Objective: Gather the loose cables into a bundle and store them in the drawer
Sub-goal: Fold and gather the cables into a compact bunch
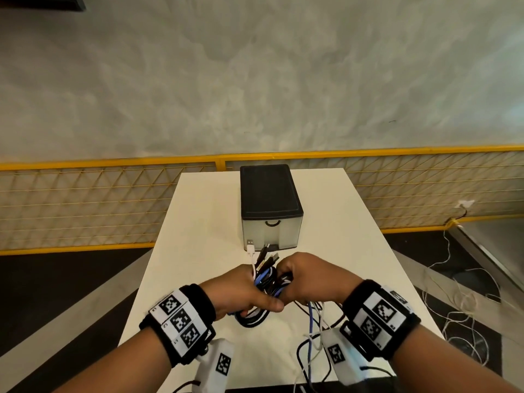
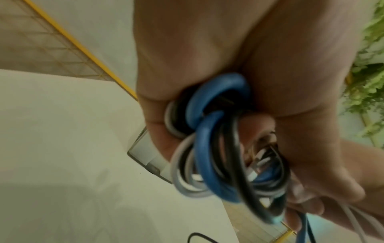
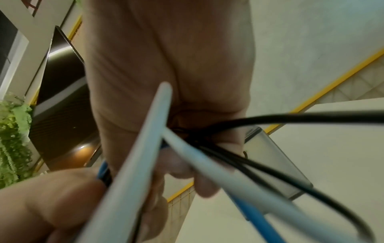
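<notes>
Head view: even, soft indoor light, moderate brightness. Faint shadows lie under the hands on the table [image 1: 198, 222]. Wide-angle distortion bends the yellow rail [image 1: 113, 163] toward the frame edges. Detail is soft and compressed. Both wrist views are dimmer, with a greenish cast. The cables [image 2: 209, 156] close to the lens are out of focus and smeared.
</notes>
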